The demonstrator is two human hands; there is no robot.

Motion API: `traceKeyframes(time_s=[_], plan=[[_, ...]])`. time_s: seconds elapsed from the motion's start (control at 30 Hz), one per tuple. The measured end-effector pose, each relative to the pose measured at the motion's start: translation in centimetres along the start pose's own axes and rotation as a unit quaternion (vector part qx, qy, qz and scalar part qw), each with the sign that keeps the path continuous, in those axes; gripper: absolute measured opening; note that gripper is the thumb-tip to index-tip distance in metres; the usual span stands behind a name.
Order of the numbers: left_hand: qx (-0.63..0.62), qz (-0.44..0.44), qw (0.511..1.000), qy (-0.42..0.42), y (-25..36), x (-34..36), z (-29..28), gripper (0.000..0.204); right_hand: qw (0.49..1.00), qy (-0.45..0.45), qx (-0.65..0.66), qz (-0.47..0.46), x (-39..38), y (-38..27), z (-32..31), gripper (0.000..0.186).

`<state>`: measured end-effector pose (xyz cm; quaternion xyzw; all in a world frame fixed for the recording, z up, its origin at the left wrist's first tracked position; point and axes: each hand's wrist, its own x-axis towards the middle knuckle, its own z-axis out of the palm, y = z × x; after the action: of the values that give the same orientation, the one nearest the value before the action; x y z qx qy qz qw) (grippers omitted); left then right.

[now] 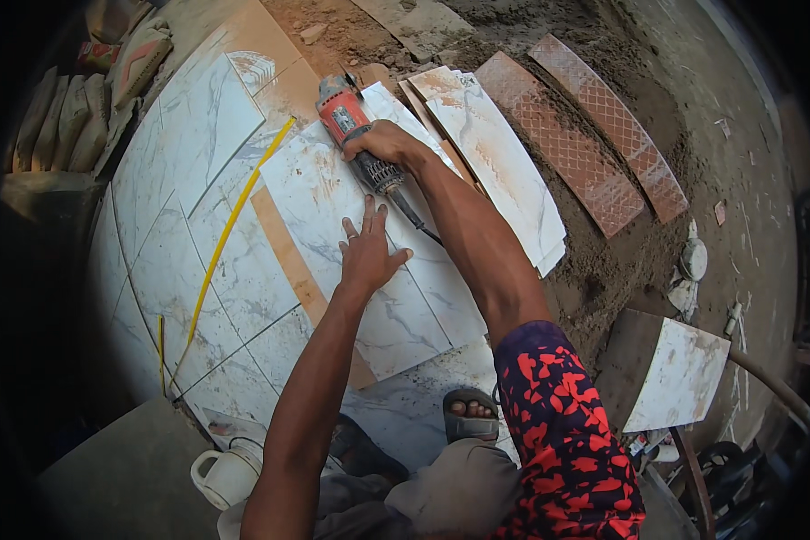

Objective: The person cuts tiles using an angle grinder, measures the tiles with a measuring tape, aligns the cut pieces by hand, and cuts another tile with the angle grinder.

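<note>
We have a floor tile (396, 328) at the centre under our left hand (369, 259), and the grinder (342, 112) in our right hand (380, 142) at eleven o'clock. Stacked tiles (495, 157) lie at one; beyond, two slabs (558, 144) on soil (621, 265); sacks (90, 126) at ten; mug (234, 474) at seven.

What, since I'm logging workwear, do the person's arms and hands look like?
Both the left hand and right hand are ungloved, and the forearms are bare. A dark sleeve with jagged red blotches covers the right upper arm, ending near the elbow. No sleeve shows on the left. Any ring is too small to confirm.
</note>
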<state>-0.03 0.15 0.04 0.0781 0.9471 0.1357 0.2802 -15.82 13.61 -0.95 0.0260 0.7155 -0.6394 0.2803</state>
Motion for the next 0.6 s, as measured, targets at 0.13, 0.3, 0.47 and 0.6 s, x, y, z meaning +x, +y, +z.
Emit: traceKeyframes(time_s=[0.13, 0.3, 0.47, 0.6], plan=[[0.003, 0.005, 1.0, 0.007, 0.03, -0.01, 0.12, 0.095, 1.0, 0.002, 0.003, 0.014, 0.02, -0.07, -0.09, 0.052], [0.003, 0.008, 1.0, 0.012, 0.01, -0.02, 0.17, 0.093, 1.0, -0.001, -0.001, 0.019, -0.06, -0.04, -0.21, 0.054], [0.001, 0.005, 1.0, 0.009, 0.1, -0.03, 0.09, 0.093, 1.0, 0.006, 0.005, 0.024, -0.28, 0.02, -0.09, 0.053], [0.008, 0.0, 1.0, 0.0, -0.06, 0.04, -0.03, 0.097, 1.0, -0.001, 0.021, 0.016, -0.3, 0.3, 0.08, 0.053]])
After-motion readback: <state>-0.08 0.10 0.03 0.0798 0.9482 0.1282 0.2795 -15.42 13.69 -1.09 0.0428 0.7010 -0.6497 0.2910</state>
